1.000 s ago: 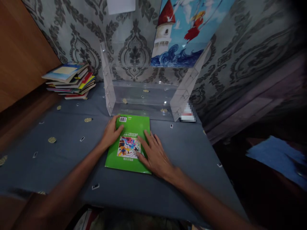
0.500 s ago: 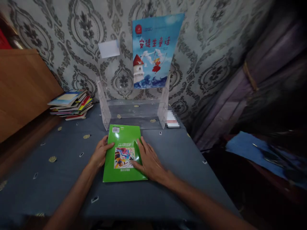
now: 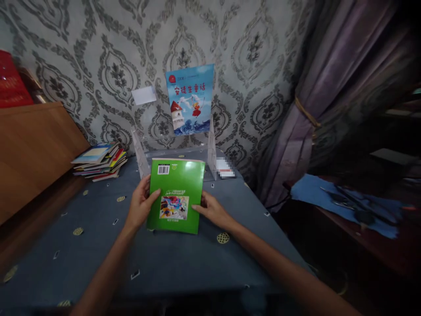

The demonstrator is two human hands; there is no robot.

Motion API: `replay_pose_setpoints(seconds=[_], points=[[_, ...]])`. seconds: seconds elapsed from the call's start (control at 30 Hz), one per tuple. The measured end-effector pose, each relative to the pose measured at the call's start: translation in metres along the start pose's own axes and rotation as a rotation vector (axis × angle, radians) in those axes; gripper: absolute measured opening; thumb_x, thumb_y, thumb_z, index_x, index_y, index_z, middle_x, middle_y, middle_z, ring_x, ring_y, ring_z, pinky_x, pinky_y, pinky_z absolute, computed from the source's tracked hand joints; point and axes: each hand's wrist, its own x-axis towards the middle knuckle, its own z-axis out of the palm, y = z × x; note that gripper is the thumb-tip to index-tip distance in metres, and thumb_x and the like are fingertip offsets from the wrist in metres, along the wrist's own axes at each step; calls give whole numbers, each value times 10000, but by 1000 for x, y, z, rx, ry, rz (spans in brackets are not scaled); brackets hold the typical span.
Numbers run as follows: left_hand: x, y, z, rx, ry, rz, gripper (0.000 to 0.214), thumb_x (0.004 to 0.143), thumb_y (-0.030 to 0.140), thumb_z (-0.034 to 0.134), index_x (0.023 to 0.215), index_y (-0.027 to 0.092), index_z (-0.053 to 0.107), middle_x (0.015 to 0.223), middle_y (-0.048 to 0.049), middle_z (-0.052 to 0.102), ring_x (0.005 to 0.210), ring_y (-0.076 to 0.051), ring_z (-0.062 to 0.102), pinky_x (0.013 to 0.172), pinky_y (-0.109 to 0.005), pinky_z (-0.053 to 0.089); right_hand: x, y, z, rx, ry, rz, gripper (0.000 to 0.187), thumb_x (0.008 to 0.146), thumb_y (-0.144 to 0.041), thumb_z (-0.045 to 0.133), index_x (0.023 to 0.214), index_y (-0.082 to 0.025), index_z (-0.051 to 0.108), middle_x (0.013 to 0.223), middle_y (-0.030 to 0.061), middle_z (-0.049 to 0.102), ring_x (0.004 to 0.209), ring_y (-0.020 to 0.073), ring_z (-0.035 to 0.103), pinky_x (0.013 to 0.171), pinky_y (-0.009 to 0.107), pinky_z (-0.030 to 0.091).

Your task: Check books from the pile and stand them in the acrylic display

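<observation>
Between my two hands is a green book, raised off the table and tilted, its barcode at the top and an upside-down title above a colourful picture. My left hand grips its left edge, thumb across the cover. On the right edge my right hand is closed, thumb on the cover and fingers behind. Just beyond the book stands a clear plastic rack, partly hidden by it. A blue book with red Chinese characters stands upright in the rack's upper part, on the right.
A stack of books lies at the back left beside a brown wooden panel. A white item, partly pixelated, sits right of the rack. Right of the table are a tied curtain and a blue cloth.
The green book has been lifted and tilted up toward the rack. My right hand has gone from lying on the cover to gripping the right edge. The view has shifted.
</observation>
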Motion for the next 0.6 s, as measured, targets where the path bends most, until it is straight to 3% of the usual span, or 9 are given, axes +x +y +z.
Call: replay_pose_setpoints(seconds=[0.13, 0.23, 0.33, 0.47, 0.6], points=[[7, 15, 2, 81, -5, 71, 438, 753, 377, 787, 1125, 216, 619, 1046, -43, 738, 982, -231, 702, 904, -340, 563, 5, -21, -14, -325, 167, -148, 480, 907, -420, 619, 1312, -168, 563, 1170, 125, 709, 999, 256, 690, 894, 432, 575], [-1, 13, -3, 227, -27, 115, 344, 776, 383, 761, 1067, 216, 683, 1031, -57, 746, 1006, -257, 696, 965, -393, 543, 3, -24, -23, -602, 268, -202, 382, 958, -374, 518, 1272, -177, 614, 1127, 117, 727, 1006, 270, 692, 892, 432, 575], [-18, -1, -13, 423, -222, 210, 282, 832, 375, 694, 1072, 235, 742, 1149, -94, 747, 1166, -303, 654, 1072, -467, 480, -5, -14, -32, -723, 208, -270, 362, 962, -349, 513, 1264, -199, 644, 1263, 125, 686, 1176, 279, 644, 997, 445, 534], [-43, -33, -27, 717, -556, 288, 376, 925, 289, 583, 1287, 317, 683, 1376, -71, 651, 1336, -280, 557, 1173, -501, 379, -14, 10, -39, -747, 43, -338, 435, 878, -369, 668, 1280, -205, 659, 1367, 155, 619, 1296, 296, 571, 1085, 485, 467], [-55, -60, -37, 899, -667, 343, 456, 986, 240, 505, 1422, 363, 559, 1479, -54, 565, 1426, -253, 460, 1179, -487, 383, -10, 31, -41, -806, -25, -383, 321, 959, -289, 565, 1243, -195, 684, 1337, 160, 630, 1306, 263, 559, 1082, 493, 479]])
